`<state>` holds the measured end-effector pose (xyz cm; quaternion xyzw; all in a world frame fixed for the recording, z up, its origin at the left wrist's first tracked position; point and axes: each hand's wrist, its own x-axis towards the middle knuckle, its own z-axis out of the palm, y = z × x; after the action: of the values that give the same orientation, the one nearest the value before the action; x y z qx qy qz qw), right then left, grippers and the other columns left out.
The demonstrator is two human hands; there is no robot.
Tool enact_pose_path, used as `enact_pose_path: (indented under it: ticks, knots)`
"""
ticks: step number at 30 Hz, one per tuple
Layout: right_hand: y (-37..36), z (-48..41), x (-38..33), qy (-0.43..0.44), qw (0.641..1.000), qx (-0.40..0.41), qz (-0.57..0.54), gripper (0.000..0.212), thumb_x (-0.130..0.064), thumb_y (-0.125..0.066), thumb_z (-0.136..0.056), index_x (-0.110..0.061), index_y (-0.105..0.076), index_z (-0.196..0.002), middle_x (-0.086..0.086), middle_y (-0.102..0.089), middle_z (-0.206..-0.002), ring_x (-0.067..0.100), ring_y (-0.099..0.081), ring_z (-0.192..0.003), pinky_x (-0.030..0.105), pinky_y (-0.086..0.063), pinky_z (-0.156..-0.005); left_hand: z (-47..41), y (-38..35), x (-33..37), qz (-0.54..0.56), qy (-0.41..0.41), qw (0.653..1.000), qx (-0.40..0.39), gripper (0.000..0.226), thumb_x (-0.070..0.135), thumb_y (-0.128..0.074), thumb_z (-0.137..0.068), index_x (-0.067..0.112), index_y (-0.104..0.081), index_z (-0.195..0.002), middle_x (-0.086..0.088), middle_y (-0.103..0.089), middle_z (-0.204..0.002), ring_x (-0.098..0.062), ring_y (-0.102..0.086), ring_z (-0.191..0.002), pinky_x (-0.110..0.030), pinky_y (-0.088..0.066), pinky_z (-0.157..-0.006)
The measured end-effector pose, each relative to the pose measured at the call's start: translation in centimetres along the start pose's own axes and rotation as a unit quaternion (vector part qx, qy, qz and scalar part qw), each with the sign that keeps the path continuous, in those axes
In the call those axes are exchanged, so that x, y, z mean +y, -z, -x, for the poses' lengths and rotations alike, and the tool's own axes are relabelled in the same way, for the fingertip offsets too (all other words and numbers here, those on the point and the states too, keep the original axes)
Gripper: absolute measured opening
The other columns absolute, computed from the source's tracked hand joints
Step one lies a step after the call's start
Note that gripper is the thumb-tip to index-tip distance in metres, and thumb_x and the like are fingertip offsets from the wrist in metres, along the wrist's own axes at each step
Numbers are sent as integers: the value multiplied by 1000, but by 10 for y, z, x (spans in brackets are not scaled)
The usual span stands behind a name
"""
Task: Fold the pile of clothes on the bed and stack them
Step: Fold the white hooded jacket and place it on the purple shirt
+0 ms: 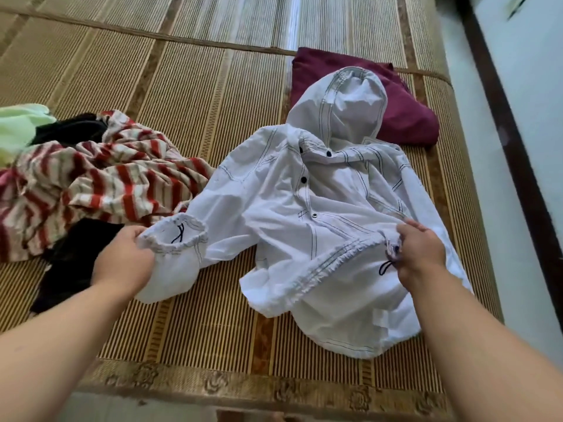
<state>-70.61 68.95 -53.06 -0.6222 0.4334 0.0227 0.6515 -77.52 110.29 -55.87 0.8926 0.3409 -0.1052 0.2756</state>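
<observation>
The pale green garment [15,129] is cut off by the frame, and black garments [70,269] lie partly hidden under the red-striped garment [91,184] toward the bed's [213,86] left side. The white hooded jacket [320,208] lies spread near the right edge, its hood overlapping a folded maroon garment [405,117]. The left hand [125,257] grips a sleeve cuff; the right hand [420,254] pinches gathered edging.

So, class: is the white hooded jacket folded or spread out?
Spread out: the white hooded jacket lies flat on the mat, hood extended; left hand grips a cuff, right hand grips the hem.
</observation>
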Motion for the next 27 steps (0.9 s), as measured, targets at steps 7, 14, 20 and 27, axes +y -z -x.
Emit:
enact_pose_path:
  ticks: [7,14,20,27]
  knots:
    - [18,15,28,-38,997,-61,9,27,0,-44,-93,-23,-53,-103,7,-57,-89,17,-51,-67,29,-40,-55,114,-72,30,-97,-289,953,-2,66,51,-52,-75,24,-45,-135,-11,-38,-145,-33,-27,-139,-57,-20,-112]
    - [13,65,-9,-5,966,-245,-82,27,3,-43,-92,-16,-58,-102,11,-59,-87,18,-61,-67,28,-51,-54,152,-130,93,-138,-171,964,-150,61,65,-58,-75,42,-38,-127,2,-41,-136,-26,-37,-130,-51,-29,-109]
    - [9,94,-39,107,950,-291,-19,26,3,-53,-88,-19,-56,-102,6,-55,-84,17,-54,-64,31,-45,-55,135,-74,83,33,-197,979,47,24,28,-48,-89,18,-46,-67,1,-49,-63,-24,-48,-59,-28,-32,-48]
    - [8,98,28,-13,956,-283,-79,37,-6,-48,-98,-25,-46,-130,-3,-66,-91,14,-63,-83,27,-47,-69,128,-9,41,123,-153,977,86,11,26,-63,-85,31,-58,-77,18,-57,-69,-1,-52,-62,-19,-31,-53]
